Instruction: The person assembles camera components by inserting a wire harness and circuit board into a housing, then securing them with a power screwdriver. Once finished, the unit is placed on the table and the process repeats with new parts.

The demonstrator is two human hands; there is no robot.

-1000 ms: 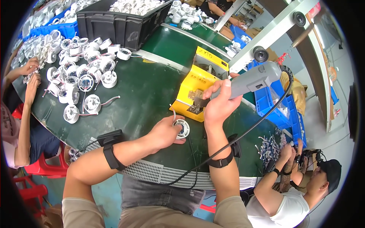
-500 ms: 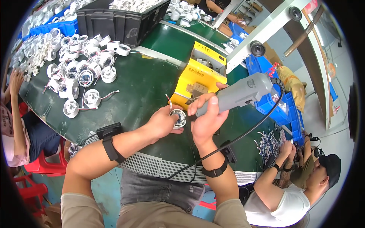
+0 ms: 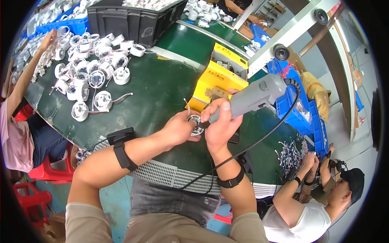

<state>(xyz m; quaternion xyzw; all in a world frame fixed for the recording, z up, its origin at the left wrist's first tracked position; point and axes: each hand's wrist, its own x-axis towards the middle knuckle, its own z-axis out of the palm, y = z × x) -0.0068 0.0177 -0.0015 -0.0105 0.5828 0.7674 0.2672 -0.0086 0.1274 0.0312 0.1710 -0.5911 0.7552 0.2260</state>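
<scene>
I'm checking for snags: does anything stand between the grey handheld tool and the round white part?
Nothing visible does. The right hand holds the grey tool with its dark tip close by the round white part, which the left hand holds. I can't tell whether they touch.

I see a heap of housings on the left of the bench, a crate holding parts behind it. Right of the heap stands a machine; one housing sits on its near side, between left hand and right hand. Cables lie farther right, near a tub.
</scene>
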